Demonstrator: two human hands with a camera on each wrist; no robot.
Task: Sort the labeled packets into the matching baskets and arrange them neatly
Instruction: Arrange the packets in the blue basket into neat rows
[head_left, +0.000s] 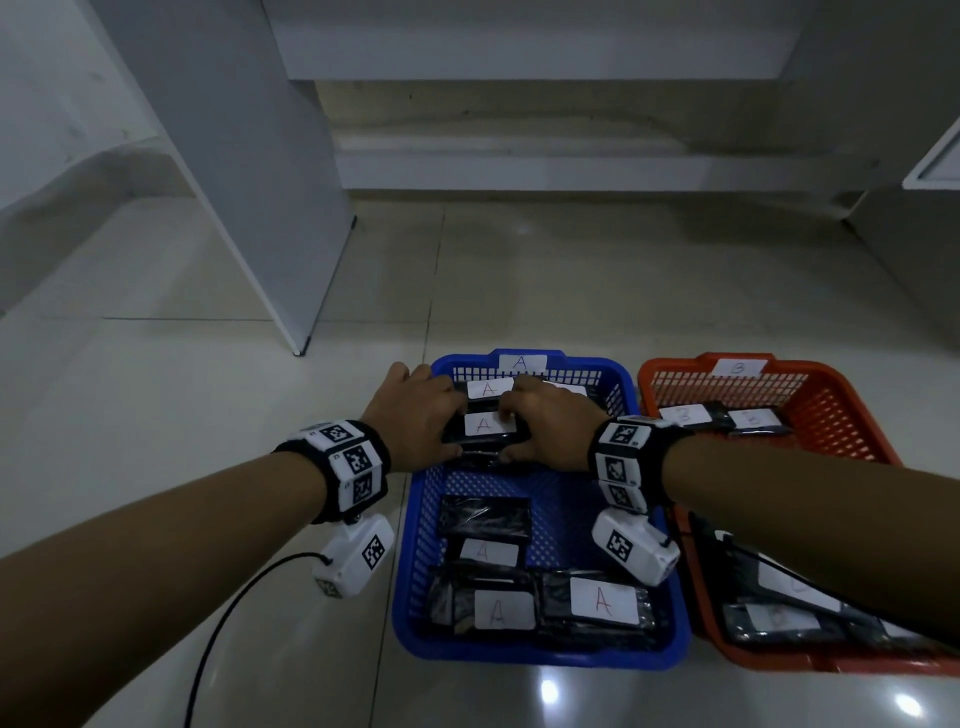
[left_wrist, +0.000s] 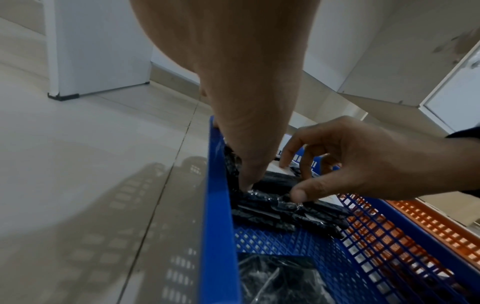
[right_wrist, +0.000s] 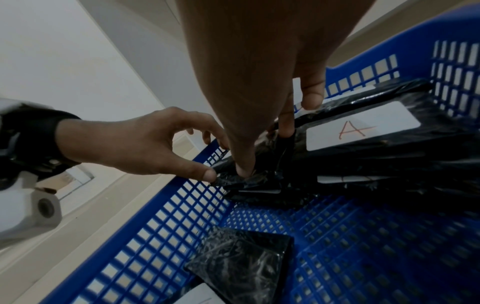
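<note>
The blue basket (head_left: 410, 571) carries an "A" tag on its far rim. At its far end lies a stack of black packets; the top one (head_left: 485, 424) has a white "A" label. My left hand (head_left: 452, 431) pinches the stack's left end, thumb on the near edge (left_wrist: 246, 181). My right hand (head_left: 511, 431) pinches its right end, with the thumb (right_wrist: 244, 170) on the near edge and fingers over the far edge. Another "A" packet (right_wrist: 361, 127) lies just right of the stack. Several "A" packets (head_left: 602, 600) lie at the basket's near end.
An orange basket (head_left: 831, 410) tagged "B" stands right of the blue one and holds "B" packets (head_left: 685, 414). A white panel (head_left: 291, 234) stands on the tiled floor at far left. A black cable (head_left: 223, 623) trails under my left forearm.
</note>
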